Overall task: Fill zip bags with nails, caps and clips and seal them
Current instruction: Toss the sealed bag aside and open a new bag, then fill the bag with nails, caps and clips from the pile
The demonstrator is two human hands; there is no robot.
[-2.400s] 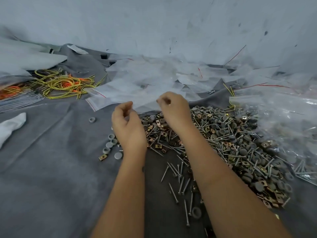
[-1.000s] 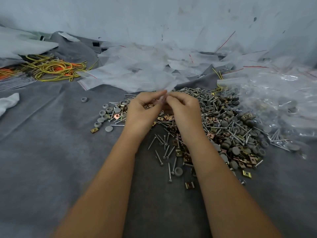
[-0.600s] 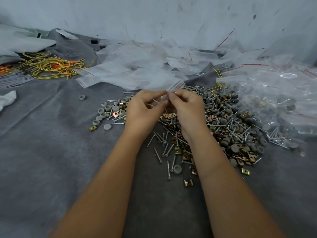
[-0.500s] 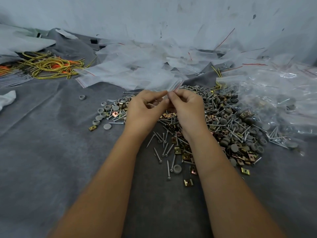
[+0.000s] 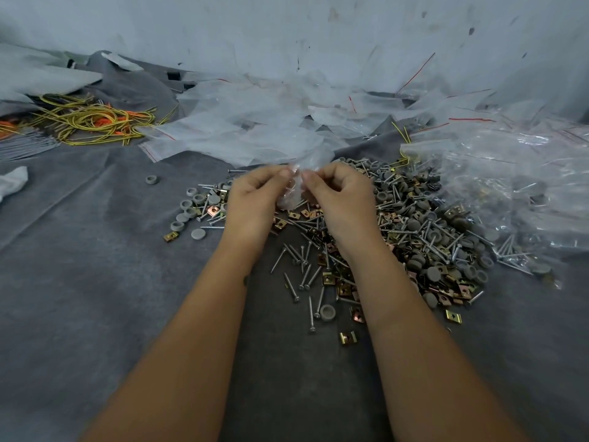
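Observation:
My left hand (image 5: 255,199) and my right hand (image 5: 341,199) are side by side above the heap, each pinching the top edge of one small clear zip bag (image 5: 291,194) that hangs between them. I cannot tell whether anything is inside the bag. Under and to the right of the hands lies a mixed heap of silver nails, grey caps and brass clips (image 5: 414,231). A few loose grey caps (image 5: 188,205) lie to the left of my left hand.
A pile of empty zip bags (image 5: 248,129) lies behind the hands. Filled clear bags (image 5: 510,186) are stacked at the right. Yellow and orange wires (image 5: 92,122) lie at the back left, a white cloth (image 5: 11,185) at the left edge. Grey fabric (image 5: 95,298) covers the surface.
The hands came together from apart and lowered over the heap with a zip bag. In the last half second their fingertips moved slightly apart along the bag's top.

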